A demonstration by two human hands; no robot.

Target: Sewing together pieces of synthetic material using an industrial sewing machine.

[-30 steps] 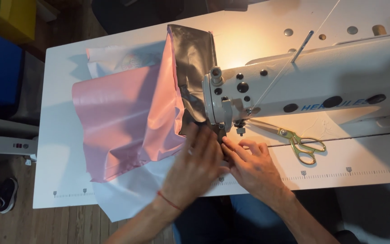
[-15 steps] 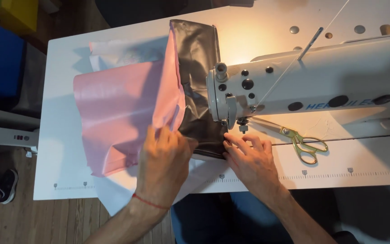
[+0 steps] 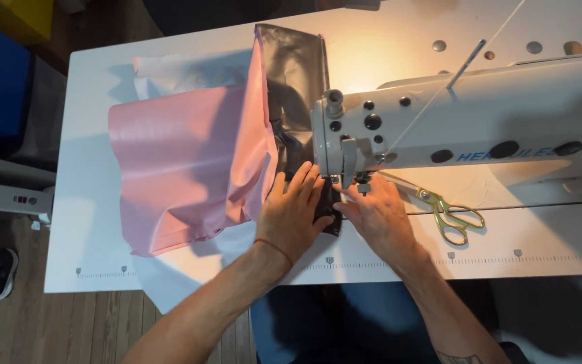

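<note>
A white tabletop point(image 3: 89, 222) is occupied by a cream sewing machine point(image 3: 479, 128). Pink fabric point(image 3: 183, 175) and dark grey fabric point(image 3: 294, 81) are spread left of the machine; gold-handled scissors point(image 3: 449, 212) are laid beneath its arm.

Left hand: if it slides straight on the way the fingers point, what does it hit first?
The left hand lies flat on the dark fabric, fingers aimed up and right. Going straight on, it would likely meet the head of the sewing machine near the needle first; depth is hard to judge.
</note>
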